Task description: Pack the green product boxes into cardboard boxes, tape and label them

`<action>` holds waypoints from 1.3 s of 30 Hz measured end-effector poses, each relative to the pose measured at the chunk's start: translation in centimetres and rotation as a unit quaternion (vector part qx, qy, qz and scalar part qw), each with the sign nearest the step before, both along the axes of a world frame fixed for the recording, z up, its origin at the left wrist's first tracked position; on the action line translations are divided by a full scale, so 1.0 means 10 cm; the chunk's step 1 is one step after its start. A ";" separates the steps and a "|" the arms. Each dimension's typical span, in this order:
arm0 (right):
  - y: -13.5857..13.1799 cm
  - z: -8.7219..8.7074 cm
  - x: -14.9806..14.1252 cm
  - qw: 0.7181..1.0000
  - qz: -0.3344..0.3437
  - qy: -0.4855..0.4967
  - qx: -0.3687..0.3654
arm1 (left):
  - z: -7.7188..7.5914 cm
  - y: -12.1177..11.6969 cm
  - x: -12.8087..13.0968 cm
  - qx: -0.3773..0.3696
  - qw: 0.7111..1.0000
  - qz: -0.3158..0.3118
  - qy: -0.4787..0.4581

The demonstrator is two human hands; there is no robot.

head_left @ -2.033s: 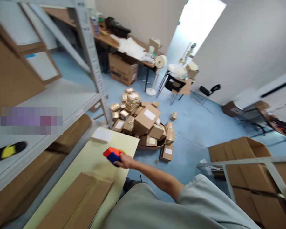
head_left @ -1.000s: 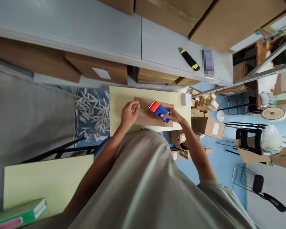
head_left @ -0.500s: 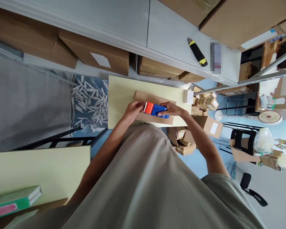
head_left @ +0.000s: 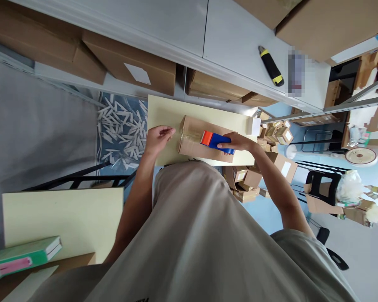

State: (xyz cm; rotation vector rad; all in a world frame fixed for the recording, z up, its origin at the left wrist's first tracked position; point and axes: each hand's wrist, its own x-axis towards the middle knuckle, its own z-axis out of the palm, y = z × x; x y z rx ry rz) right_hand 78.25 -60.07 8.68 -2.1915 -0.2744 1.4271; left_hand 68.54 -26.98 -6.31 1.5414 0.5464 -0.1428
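A long brown cardboard box (head_left: 192, 144) lies on the cream-coloured board (head_left: 164, 110) in front of me. Its left end has a shiny strip that looks like clear tape. My right hand (head_left: 237, 142) grips a blue tape dispenser (head_left: 218, 141) with an orange-red front, held over the box's top, the front facing left. Off the box's left end, apart from it, is my left hand (head_left: 159, 139). Its thumb and fingers are pinched together, and whatever may be between them is too small to make out.
A black-and-yellow utility knife (head_left: 271, 66) lies on the grey shelf (head_left: 236, 37) above. A small white box (head_left: 254, 126) stands at the board's right end. White strips (head_left: 122, 126) fill a clear bag at left. Small cartons (head_left: 244, 180) are piled below right.
My left hand has moved left, away from the dispenser's front and the box. The dispenser in my right hand has shifted slightly right, and more of the box's left end shows.
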 end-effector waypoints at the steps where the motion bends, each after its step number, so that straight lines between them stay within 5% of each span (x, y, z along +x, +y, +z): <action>1: -0.01 -0.01 0.00 1.000 -0.005 0.018 -0.002 | -0.05 0.05 -0.02 0.003 1.000 -0.001 0.008; 10: 0.14 -0.01 -0.02 0.999 -0.005 0.025 -0.019 | -0.44 -0.05 0.01 0.017 1.000 0.003 0.021; 15: 0.16 -0.05 -0.02 1.000 0.015 0.014 -0.014 | -0.59 -0.18 -0.01 0.022 0.998 -0.044 0.048; 19: 0.14 -0.12 -0.03 0.999 0.029 0.012 -0.012 | -0.47 -0.31 0.02 0.152 0.984 -0.051 -0.075; 23: 0.12 -0.15 -0.04 0.999 0.046 -0.006 -0.010 | -0.21 -0.55 0.12 0.221 0.944 -0.148 -0.196; 30: 0.14 -0.16 -0.04 0.998 0.053 0.015 0.018 | -0.01 -0.67 0.08 0.294 0.912 -0.232 -0.164; 34: -0.32 -0.03 0.02 0.998 0.053 0.038 0.012 | 0.04 -0.64 0.08 0.301 0.912 -0.241 -0.142; 39: -1.53 0.30 0.05 0.995 0.018 0.067 -0.066 | 0.08 -0.67 0.12 0.293 0.919 -0.232 -0.128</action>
